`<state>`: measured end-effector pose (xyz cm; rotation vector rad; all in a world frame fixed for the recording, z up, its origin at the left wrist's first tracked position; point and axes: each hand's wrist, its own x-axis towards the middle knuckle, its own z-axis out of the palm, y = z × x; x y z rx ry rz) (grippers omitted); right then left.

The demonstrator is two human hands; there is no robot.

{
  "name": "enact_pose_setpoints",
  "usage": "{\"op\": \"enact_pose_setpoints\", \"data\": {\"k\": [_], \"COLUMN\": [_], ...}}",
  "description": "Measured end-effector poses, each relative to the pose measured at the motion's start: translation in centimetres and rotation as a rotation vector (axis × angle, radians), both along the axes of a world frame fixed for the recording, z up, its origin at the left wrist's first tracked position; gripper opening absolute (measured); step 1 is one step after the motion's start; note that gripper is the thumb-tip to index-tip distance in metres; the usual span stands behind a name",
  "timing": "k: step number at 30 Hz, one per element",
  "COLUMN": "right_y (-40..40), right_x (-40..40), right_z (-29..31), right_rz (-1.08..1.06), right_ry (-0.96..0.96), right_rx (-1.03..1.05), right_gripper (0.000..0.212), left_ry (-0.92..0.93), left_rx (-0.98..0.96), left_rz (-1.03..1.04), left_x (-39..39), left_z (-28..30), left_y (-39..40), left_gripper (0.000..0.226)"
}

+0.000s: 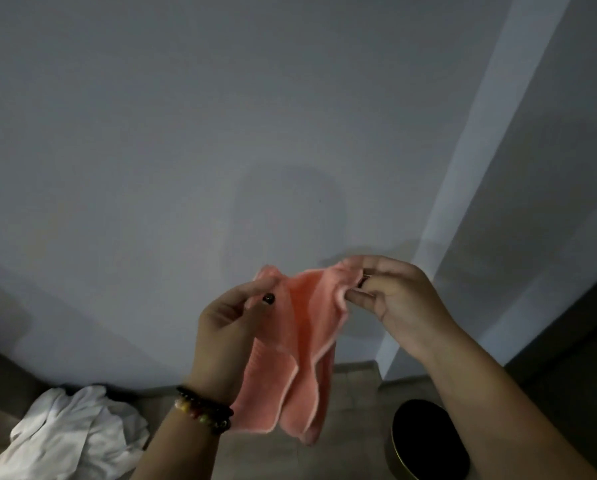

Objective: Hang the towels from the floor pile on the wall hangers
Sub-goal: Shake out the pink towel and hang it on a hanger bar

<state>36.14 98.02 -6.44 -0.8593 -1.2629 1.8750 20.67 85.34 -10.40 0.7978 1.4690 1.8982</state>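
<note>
Risk: pink towel (300,348) slips if either pinch loosens, esp. while hunting a hanger; none in view on wall (151,133). Left hand (231,327) & right hand (390,299) both raised mid-air, fingers clamped on top corners. White towels (68,434) on floor (352,403), near wall edge.

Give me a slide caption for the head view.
Both hands pinch a pink towel before a bare wall.

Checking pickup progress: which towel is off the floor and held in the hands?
The pink towel, pinched by the left hand and right hand; the white towel lies on the floor.
</note>
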Motion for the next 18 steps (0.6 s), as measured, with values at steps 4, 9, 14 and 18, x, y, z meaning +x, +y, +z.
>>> {"op": "enact_pose_setpoints", "data": {"k": [4, 9, 14, 18], "right_y": [-1.1, -1.2, -0.9, -0.9], "right_x": [-0.6, -1.3, -1.0, -0.8], "right_z": [0.5, 0.7, 0.3, 0.2], "right_rz": [0.082, -0.066, -0.080, 0.050], "right_ry": [-0.194, -0.447, -0.562, -0.495], "right_rx": [0.312, 0.739, 1.021, 0.903], "right_gripper": [0.027, 0.014, 0.011, 0.021], "left_ry": [0.307, 0.509, 0.426, 0.254], "left_rx": [-0.070, -0.145, -0.107, -0.044], "left_rz": [-0.077, -0.127, -0.169, -0.234], "left_x": [0.5, 1.1, 1.7, 1.9], "left_z": [0.0, 0.0, 0.1, 0.3], "left_y": [0.0, 0.3, 0.2, 0.2], "left_gripper": [0.045, 0.070, 0.064, 0.049]}}
